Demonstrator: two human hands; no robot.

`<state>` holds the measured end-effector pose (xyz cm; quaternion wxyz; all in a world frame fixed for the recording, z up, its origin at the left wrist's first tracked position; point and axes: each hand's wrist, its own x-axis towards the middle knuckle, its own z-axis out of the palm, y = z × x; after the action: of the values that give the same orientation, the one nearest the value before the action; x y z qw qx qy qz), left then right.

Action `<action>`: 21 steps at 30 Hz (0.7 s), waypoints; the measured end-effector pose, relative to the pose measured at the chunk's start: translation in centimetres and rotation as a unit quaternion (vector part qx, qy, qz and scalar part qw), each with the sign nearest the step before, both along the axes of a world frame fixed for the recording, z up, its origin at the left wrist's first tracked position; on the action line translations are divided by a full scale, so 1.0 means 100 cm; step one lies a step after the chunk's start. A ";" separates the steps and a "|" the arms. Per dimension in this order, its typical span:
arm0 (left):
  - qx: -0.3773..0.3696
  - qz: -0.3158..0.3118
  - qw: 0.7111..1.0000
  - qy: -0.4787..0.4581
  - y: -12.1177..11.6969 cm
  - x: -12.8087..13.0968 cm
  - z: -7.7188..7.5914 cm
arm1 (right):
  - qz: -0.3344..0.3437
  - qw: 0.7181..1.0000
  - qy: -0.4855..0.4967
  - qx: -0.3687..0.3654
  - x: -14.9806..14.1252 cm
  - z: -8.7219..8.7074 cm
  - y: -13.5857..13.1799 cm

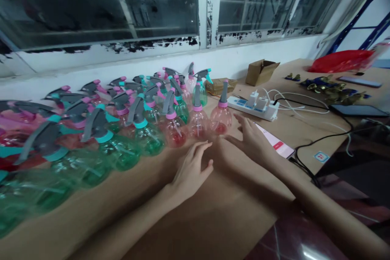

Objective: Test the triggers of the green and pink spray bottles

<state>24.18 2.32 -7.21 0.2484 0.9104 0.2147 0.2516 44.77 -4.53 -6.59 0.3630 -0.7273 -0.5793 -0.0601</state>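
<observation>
My left hand [191, 169] lies flat on the brown table [213, 211], fingers stretched out, holding nothing, just in front of a red spray bottle [174, 128]. My right hand [251, 138] is also open with fingers spread, its fingertips close to a pink spray bottle [221, 114] with a grey trigger, not gripping it. Another pink spray bottle [198, 120] stands between the two. Several green and pink spray bottles [122, 130] with grey triggers crowd the table to the left.
A white power strip [254, 107] with chargers and cables lies behind my right hand, beside a white and red card [276, 142]. A small open cardboard box [260, 71], a dark phone [356, 110], a red bag [341, 61] and small metal parts lie at the right. Windows run along the back wall.
</observation>
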 end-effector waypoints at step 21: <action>-0.091 0.419 0.892 -0.141 -0.024 -0.374 0.042 | 0.527 0.846 0.010 -0.078 -0.360 0.030 0.060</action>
<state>-13.24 -0.10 -3.04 0.2297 0.6645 0.5607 0.4374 8.78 1.50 -3.58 0.2879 -0.3394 -0.8745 0.1926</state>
